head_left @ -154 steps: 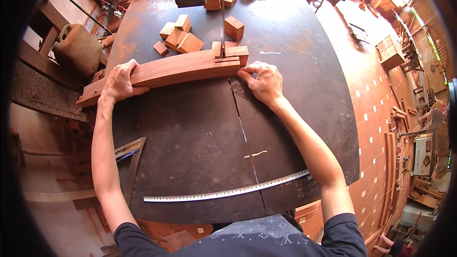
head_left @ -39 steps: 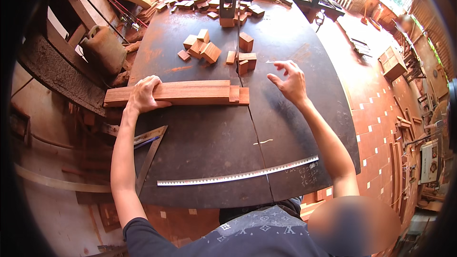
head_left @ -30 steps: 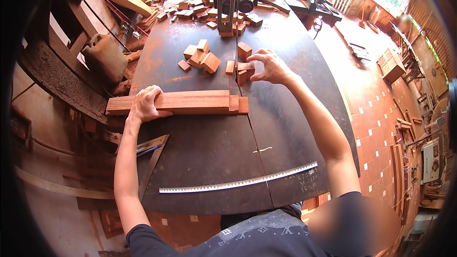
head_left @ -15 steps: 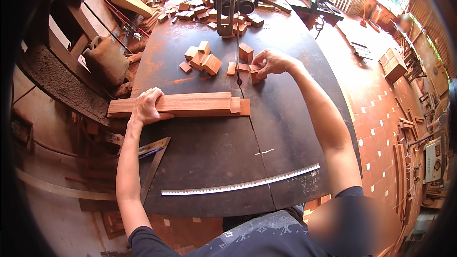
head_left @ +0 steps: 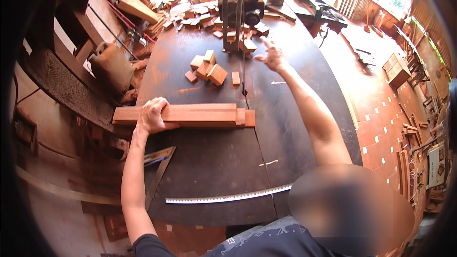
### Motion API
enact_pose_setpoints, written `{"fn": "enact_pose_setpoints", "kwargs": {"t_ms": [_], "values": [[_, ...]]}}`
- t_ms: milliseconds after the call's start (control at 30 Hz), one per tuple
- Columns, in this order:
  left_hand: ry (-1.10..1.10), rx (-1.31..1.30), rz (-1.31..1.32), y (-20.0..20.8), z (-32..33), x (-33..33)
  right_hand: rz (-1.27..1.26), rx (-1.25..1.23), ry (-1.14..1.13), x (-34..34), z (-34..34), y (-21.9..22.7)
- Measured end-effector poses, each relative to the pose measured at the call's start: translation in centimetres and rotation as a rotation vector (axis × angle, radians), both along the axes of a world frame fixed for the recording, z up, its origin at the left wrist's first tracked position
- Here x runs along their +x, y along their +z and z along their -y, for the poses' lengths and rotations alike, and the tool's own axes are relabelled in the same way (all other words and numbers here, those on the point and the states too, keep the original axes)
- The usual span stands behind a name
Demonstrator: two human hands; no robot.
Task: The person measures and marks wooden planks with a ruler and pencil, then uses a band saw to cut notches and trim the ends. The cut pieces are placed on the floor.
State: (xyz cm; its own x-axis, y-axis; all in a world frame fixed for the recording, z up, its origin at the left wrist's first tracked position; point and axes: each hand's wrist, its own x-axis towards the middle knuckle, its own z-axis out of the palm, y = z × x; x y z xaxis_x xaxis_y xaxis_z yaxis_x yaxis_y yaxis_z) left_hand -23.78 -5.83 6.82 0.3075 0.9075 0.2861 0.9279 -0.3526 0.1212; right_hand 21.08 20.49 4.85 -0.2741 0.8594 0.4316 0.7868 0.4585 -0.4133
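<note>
My left hand (head_left: 153, 116) is wrapped round a long reddish-brown wooden beam (head_left: 204, 113) with a stepped right end, lying across the dark saw table (head_left: 209, 157). Thumb and fingers close on its near and top sides. Over the table's far right half, my right hand (head_left: 273, 57) has its fingers spread with nothing in them. Just left of it runs the narrow upright band saw blade (head_left: 244, 69), below its guide post (head_left: 232, 14). A wood block (head_left: 248, 45) sits beside the foot of the post. One small block (head_left: 235, 78) stands left of the blade, near a cluster of offcuts (head_left: 204, 70).
A heap of wooden offcuts (head_left: 202, 19) covers the table's far end. A white measuring strip (head_left: 223, 198) lies near the front edge, with a set square (head_left: 159, 176) at the left. A dusty jerrycan (head_left: 112, 64) stands beside the saw frame (head_left: 66, 78).
My right hand has let go of the small blocks by the blade and moved farther away, opening. Those blocks have left that spot. My left hand keeps its hold on the beam.
</note>
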Motion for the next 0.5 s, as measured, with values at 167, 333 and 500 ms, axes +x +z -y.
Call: {"fn": "enact_pose_setpoints", "kwargs": {"t_ms": [167,333,500], "values": [[-0.059,0.003,0.028,-0.4,0.0,0.1,-0.027,0.014,-0.093,4.4,4.7,0.5],[-0.097,0.022,0.043,0.0,0.2,0.7,-0.072,0.099,0.259,6.6,16.7,2.4],[-0.162,-0.044,0.057,-0.5,1.0,6.9,0.052,0.057,0.397,6.5,27.1,3.6]]}}
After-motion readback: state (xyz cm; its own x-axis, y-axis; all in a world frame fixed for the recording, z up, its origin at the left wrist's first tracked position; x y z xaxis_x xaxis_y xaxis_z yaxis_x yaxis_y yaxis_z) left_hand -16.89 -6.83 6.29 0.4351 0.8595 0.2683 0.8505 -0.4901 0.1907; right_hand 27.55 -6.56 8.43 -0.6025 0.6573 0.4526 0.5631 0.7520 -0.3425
